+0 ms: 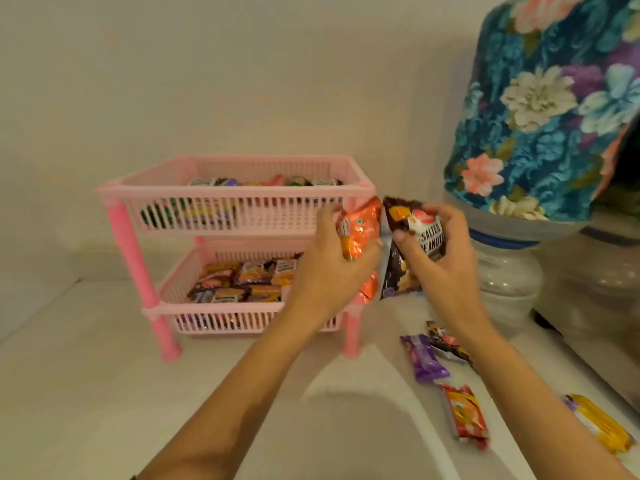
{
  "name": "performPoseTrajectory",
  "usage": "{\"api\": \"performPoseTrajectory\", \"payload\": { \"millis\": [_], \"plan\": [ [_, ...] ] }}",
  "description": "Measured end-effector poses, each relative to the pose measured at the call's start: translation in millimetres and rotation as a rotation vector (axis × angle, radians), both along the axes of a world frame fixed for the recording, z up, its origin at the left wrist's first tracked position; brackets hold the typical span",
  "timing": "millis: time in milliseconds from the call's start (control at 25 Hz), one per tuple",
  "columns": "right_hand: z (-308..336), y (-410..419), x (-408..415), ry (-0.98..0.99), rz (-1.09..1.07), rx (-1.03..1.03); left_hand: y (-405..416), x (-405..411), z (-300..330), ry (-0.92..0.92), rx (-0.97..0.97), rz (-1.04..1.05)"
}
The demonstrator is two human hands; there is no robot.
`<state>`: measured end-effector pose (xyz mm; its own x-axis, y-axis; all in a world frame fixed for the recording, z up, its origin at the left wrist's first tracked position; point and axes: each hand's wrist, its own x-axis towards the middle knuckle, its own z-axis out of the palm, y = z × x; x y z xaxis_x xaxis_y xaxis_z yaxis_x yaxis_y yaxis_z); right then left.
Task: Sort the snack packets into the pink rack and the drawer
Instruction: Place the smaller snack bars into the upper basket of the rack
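- A broad stretch of the white counter [86, 393] is being left open across the lower left of the frame, running up to the wall at the back.
- The centre of the frame is being occupied by the pink rack [239, 195], whose two tiers are being filled with snack packets; its front right leg is standing just beside the forearms.
- The right side is being closed in by a water dispenser [505, 271] under a floral cover [554, 98], so only a narrow gap is being left between it and the rack's right edge.
- That gap is being taken up by both hands, raised at the level of the rack's upper tier.
- An orange packet [360, 233] is being gripped by the left hand [332, 258], fingers curled around it, right against the rack's front right corner.
- A dark salted-peanuts packet [420, 233] is being pinched by the right hand [446, 254] between thumb and curled fingers; the two packets are being held almost touching.
- On the counter at lower right, below the right forearm, loose packets are being left lying: a purple packet [424, 358], a dark packet [448, 344] just beside it, a red packet [465, 415] nearer the bottom, and a yellow packet [599, 424] by the frame's right edge.
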<state>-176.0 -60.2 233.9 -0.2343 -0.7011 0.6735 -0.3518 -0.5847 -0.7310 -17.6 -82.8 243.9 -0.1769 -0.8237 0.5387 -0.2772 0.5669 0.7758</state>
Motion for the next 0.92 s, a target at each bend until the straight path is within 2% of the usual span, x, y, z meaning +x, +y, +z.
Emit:
{"api": "performPoseTrajectory", "payload": {
  "millis": [120, 240, 320, 400, 480, 560, 680, 760, 840, 920],
  "plan": [
    [51, -37, 55, 0.025, -0.022, -0.098, -41, 54, 51, -0.032, -0.115, 0.076],
    [88, -85, 101, 0.015, -0.033, -0.135, -91, 99, 91, -0.066, -0.133, 0.119],
    [105, -118, 121, 0.033, -0.086, -0.135, -127, 120, 110, -0.066, -0.050, 0.157],
    [117, -153, 132, 0.068, -0.154, -0.085, -163, 133, 123, -0.110, 0.114, 0.167],
    [124, -185, 133, 0.137, -0.210, 0.070, -188, 137, 128, -0.195, 0.326, 0.149],
    [126, -211, 131, 0.276, -0.244, 0.311, -206, 137, 125, -0.335, 0.476, 0.107],
    [123, -233, 133, 0.632, -0.249, 0.629, -228, 133, 113, -0.675, 0.578, 0.065],
    [122, -241, 138, 0.825, -0.236, 0.752, -239, 130, 106, -0.809, 0.703, -0.022],
    [120, -248, 142, 0.911, -0.184, 0.866, -246, 128, 100, -0.899, 0.757, -0.076],
    [116, -250, 148, 0.943, -0.043, 1.015, -249, 128, 101, -1.025, 0.714, -0.063]
  ]
}}
